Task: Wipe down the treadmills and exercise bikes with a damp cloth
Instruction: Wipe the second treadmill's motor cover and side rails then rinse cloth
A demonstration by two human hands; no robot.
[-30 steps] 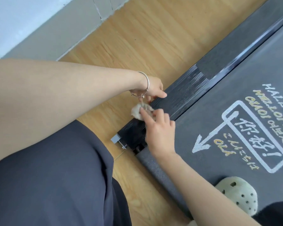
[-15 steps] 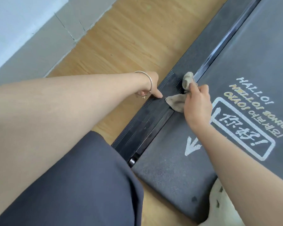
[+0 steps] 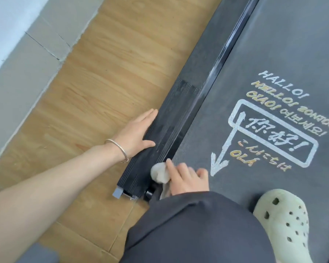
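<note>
The treadmill's ribbed black side rail (image 3: pixel 171 130) runs diagonally beside the dark belt (image 3: pixel 273 54), which carries printed greetings and an arrow. My left hand (image 3: pixel 137 133), bracelet at the wrist, rests flat with straight fingers along the rail's outer edge. My right hand (image 3: pixel 186 179) presses a small pale cloth (image 3: pixel 160 173) against the rail's near end, where rail meets belt. Its fingers lie over the cloth; my knee hides the wrist and the cloth's lower part.
Wooden floor (image 3: pixel 103 92) lies left of the treadmill, with a grey skirting and wall (image 3: pixel 27 63) beyond. My dark-trousered knee (image 3: pixel 198 230) fills the lower middle. A pale green clog (image 3: pixel 285 224) stands on the belt at lower right. A grey end cap (image 3: pixel 118 192) marks the rail's corner.
My right hand has drawn the cloth back down the rail from mid-length to its near end. My left hand has flattened out along the rail's outer edge.
</note>
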